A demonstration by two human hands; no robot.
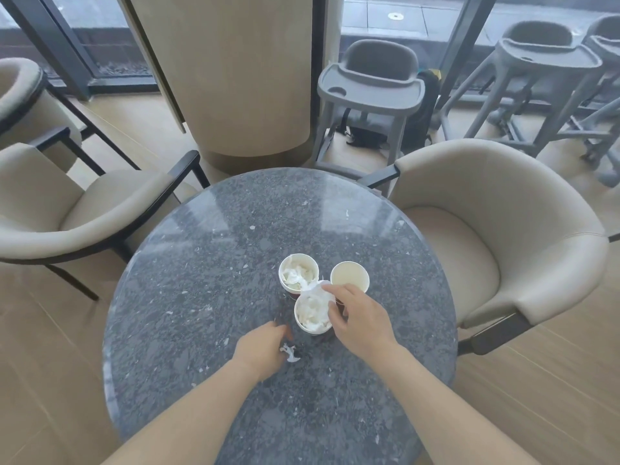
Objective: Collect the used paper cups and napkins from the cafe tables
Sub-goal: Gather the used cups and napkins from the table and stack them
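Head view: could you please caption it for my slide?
Right hand pinches a napkin over the nearest paper cup; left hand grips a scrap.

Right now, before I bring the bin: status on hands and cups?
Left hand pinches napkin scrap on table. Right hand pinches napkin over near cup. Right cup empty. Nothing blocking.

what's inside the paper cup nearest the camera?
The nearest white paper cup is stuffed with crumpled white napkins; the right hand pinches a piece at its rim. Anything beneath the napkins, and the cup's bottom, is covered.
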